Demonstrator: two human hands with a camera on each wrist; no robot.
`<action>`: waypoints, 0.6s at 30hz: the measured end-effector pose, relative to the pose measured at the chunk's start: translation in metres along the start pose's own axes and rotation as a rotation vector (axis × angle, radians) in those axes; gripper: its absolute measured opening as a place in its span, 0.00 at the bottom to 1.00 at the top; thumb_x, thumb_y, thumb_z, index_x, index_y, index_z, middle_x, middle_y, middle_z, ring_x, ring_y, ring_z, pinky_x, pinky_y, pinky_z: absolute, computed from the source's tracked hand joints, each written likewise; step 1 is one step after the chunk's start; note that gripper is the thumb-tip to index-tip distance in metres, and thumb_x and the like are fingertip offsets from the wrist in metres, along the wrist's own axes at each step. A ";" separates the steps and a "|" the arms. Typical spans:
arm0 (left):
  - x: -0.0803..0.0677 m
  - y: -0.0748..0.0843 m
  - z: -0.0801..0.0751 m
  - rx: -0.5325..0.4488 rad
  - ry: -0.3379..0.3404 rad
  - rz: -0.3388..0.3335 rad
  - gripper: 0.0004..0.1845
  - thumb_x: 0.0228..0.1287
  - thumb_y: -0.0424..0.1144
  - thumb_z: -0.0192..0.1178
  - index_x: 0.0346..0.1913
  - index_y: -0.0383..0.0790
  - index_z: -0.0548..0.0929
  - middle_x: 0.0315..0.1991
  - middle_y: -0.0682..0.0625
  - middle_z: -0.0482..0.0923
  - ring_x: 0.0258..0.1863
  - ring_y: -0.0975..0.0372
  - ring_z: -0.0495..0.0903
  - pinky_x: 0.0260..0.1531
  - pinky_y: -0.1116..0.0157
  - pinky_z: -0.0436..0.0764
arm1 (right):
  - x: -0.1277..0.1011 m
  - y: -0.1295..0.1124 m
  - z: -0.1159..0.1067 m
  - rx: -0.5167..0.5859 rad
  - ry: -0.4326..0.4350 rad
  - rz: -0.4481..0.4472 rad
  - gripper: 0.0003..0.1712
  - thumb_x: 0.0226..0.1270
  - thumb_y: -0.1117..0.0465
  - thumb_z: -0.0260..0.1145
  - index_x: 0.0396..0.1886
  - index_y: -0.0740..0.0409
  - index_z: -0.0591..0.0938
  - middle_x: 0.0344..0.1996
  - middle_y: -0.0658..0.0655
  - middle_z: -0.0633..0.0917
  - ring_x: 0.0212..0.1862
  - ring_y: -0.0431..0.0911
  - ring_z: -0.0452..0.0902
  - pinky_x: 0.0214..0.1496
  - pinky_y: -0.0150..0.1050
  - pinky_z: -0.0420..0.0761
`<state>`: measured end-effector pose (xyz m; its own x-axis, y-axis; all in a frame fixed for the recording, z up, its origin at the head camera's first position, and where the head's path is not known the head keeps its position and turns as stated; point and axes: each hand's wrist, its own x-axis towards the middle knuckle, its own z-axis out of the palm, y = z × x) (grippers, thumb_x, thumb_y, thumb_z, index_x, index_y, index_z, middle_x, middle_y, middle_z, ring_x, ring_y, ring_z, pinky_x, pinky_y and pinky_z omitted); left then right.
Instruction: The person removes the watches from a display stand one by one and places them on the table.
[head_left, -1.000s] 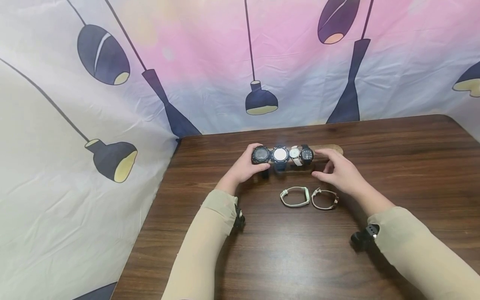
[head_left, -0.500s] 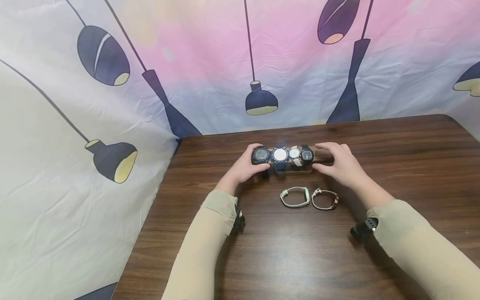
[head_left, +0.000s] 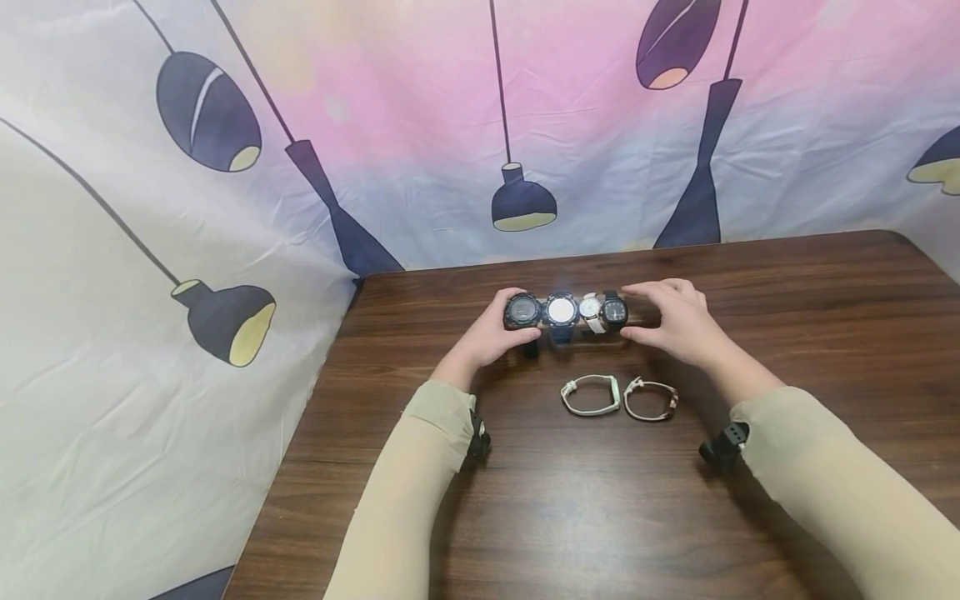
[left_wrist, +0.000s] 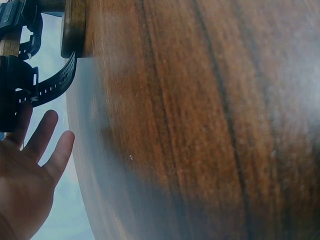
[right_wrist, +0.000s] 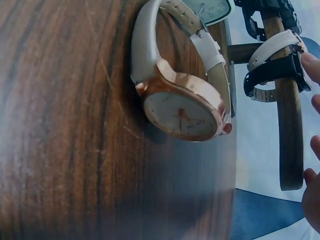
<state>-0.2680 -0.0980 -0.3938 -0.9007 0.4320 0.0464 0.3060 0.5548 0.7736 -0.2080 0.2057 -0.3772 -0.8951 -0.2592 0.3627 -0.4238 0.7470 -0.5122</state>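
A wooden watch bar (head_left: 576,327) stands across the far middle of the table and carries several watches. My left hand (head_left: 501,325) grips its left end around the black round watch (head_left: 522,311); in the left wrist view my left hand (left_wrist: 25,185) has three fingers straight beside that watch's black strap (left_wrist: 52,85). My right hand (head_left: 667,321) curls over the bar's right end next to the black square watch (head_left: 614,310). In the right wrist view its fingertips (right_wrist: 311,62) lie along the wooden bar (right_wrist: 289,125).
Two loose watches lie in front of the bar: a mint-strapped one (head_left: 591,394) and a rose-gold one (head_left: 649,398), the rose-gold watch (right_wrist: 182,112) close in the right wrist view. The wooden table (head_left: 600,500) is bounded by a lamp-patterned cloth (head_left: 225,208) at back and left.
My right hand rose from just above the table and closed over the bar's right end, covering it, then slid slightly left. My left hand stayed put.
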 end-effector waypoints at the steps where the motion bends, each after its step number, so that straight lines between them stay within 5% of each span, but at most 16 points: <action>1: 0.000 0.000 0.000 -0.001 0.000 0.001 0.37 0.56 0.49 0.67 0.65 0.51 0.59 0.58 0.48 0.68 0.56 0.58 0.70 0.57 0.56 0.67 | 0.001 0.001 0.001 -0.003 -0.004 -0.003 0.33 0.51 0.56 0.75 0.59 0.55 0.75 0.55 0.59 0.77 0.59 0.61 0.58 0.54 0.62 0.52; 18: -0.001 0.001 0.000 0.002 0.001 -0.003 0.38 0.55 0.50 0.68 0.65 0.52 0.59 0.58 0.48 0.68 0.56 0.58 0.70 0.57 0.57 0.67 | 0.017 -0.001 0.006 -0.125 -0.072 -0.061 0.34 0.49 0.52 0.76 0.58 0.51 0.77 0.55 0.57 0.77 0.56 0.58 0.62 0.53 0.63 0.53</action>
<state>-0.2671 -0.0980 -0.3929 -0.9017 0.4301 0.0446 0.3041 0.5575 0.7725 -0.2233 0.1969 -0.3750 -0.8778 -0.3463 0.3308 -0.4611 0.7978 -0.3885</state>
